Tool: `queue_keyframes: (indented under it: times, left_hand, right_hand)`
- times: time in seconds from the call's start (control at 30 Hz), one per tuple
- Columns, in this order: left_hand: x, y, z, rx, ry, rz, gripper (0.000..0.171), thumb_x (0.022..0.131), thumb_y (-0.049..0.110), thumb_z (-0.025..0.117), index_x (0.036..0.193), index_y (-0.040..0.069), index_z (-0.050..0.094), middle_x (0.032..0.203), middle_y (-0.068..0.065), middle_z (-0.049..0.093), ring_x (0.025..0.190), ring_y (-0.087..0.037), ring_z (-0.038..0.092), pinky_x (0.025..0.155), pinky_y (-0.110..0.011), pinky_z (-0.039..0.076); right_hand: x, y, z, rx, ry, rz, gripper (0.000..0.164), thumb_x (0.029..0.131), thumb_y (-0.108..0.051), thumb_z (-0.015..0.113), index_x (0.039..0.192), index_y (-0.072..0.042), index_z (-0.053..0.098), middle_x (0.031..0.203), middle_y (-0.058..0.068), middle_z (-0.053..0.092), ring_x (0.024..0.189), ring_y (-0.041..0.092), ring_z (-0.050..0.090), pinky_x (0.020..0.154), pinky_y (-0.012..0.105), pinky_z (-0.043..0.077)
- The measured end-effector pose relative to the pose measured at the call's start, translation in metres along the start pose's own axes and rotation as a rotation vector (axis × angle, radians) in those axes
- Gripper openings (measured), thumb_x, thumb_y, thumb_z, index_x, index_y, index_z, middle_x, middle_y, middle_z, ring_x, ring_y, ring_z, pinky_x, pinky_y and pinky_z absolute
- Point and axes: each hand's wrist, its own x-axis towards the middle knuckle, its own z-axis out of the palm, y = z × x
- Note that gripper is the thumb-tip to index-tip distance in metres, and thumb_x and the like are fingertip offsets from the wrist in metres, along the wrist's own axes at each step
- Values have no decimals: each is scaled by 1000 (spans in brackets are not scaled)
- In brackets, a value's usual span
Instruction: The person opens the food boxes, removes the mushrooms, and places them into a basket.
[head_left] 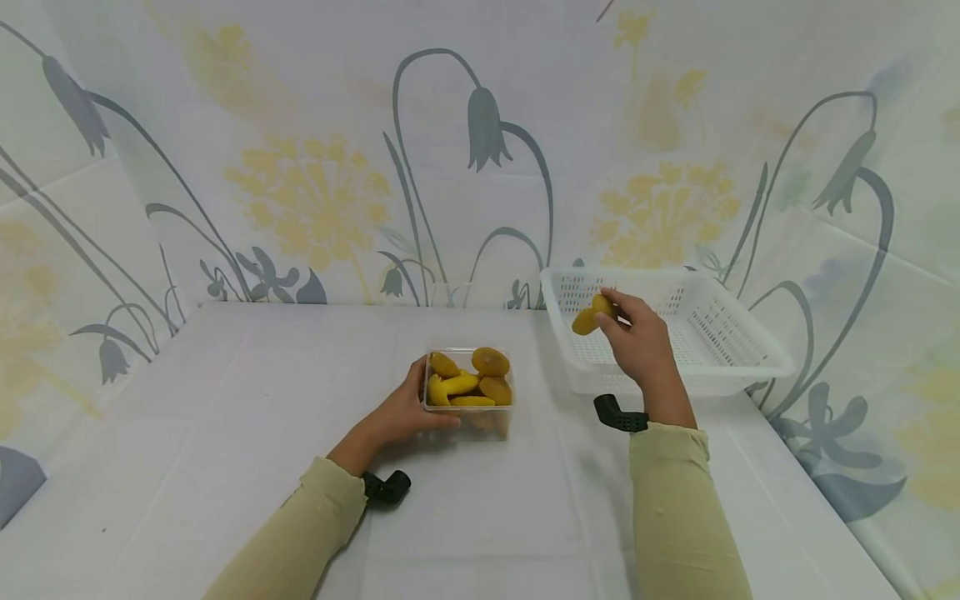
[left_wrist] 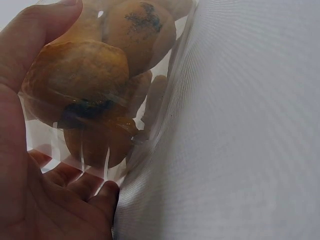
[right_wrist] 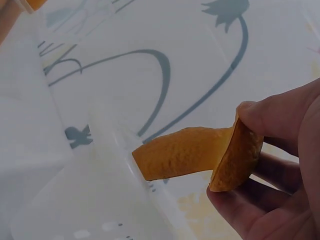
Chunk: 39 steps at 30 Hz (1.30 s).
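My left hand [head_left: 408,410] grips the left side of a clear plastic box [head_left: 450,422] on the table, thumb at the near side. Inside lie several yellow-brown mushrooms [head_left: 491,362], piled to about the rim. In the left wrist view, mushrooms [left_wrist: 75,82] with dark blue-green patches show through the box wall. With thumb and fingertips, my right hand [head_left: 639,337] pinches a yellow-brown mushroom [right_wrist: 182,154] by its cap, its stem pointing left. That hand is raised over the left part of a white plastic basket [head_left: 678,382].
The basket has slotted walls and stands at the back right of the table [head_left: 247,433], which has a white cover. A flower-patterned cloth [head_left: 322,100] hangs behind it. Something transparent [head_left: 450,294] stands by the table's back edge.
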Motion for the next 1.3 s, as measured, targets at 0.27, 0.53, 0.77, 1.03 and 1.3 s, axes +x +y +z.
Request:
queue_keyframes:
  times: [0.27, 0.53, 0.77, 1.03, 1.3]
  left_hand:
    - [0, 1, 1, -2, 4, -2, 119, 73, 41, 84, 155, 18, 2, 163, -10, 14, 150, -32, 17, 120, -54, 18]
    - [-1, 2, 1, -11, 7, -5, 121, 71, 43, 85, 155, 19, 2, 163, -8, 12, 150, -31, 16, 120, -53, 17]
    - [-2, 1, 1, -12, 9, 0, 120, 72, 42, 85, 155, 19, 2, 163, -8, 13, 150, -31, 16, 120, -53, 17]
    - [-2, 2, 1, -10, 7, -9, 120, 71, 44, 85, 156, 20, 2, 163, -8, 13, 150, -31, 17, 120, -54, 17]
    - [-2, 2, 1, 0, 9, -18, 121, 71, 44, 85, 156, 21, 2, 163, -7, 14, 150, -31, 17, 120, -54, 17]
  right_hand:
    - [1, 10, -3, -88, -87, 43, 51, 102, -32, 49, 148, -12, 41, 149, 18, 41, 135, 39, 44, 106, 51, 42]
    - [2, 14, -4, -148, -147, 87, 50, 101, -32, 50, 146, -13, 43, 144, 18, 49, 132, 39, 47, 104, 54, 43]
    - [2, 16, -4, -203, -165, 55, 42, 100, -32, 53, 137, -12, 49, 138, 16, 55, 130, 38, 49, 104, 54, 43]
    - [3, 19, -6, -243, -203, 47, 42, 100, -32, 53, 135, -9, 49, 140, 16, 53, 131, 37, 48, 105, 55, 40]
    - [3, 18, -4, -271, -238, 74, 41, 101, -31, 51, 136, -11, 53, 139, 17, 54, 129, 39, 49, 102, 54, 43]
